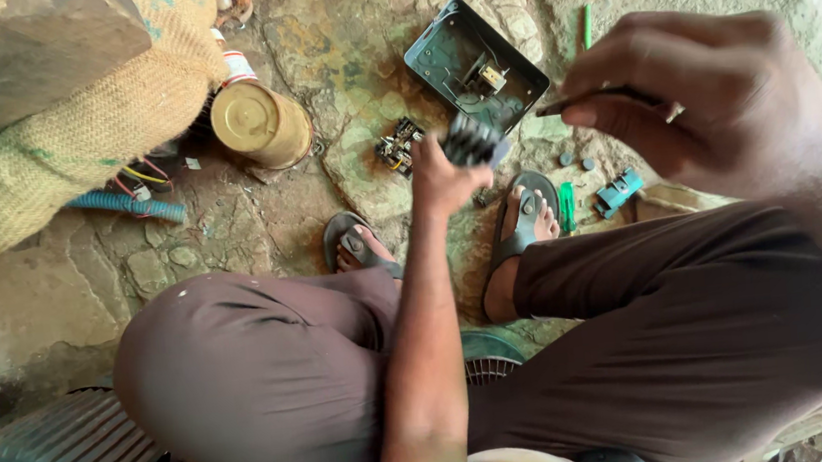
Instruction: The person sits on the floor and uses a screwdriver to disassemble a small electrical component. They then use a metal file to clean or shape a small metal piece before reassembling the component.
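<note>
L hand [441,180] reaches down btwn the knees, fingers closed round a small dark ribbed part [470,140], held just above the stone floor [56,295] near the open green casing [475,64]. R hand [710,97], close to cam, fingers pinched together on a thin dark tool [599,97], roughly level. Small circuit board [400,146] lies just left of the ribbed part; brass-coloured can [262,123] further left.

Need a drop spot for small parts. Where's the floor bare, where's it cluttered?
Bare stone floor lies left of the left sandal, below the blue hose. Another bare patch: top right, beyond the green pen. Crowded: between the brass can, circuit board, open casing and teal part.
</note>
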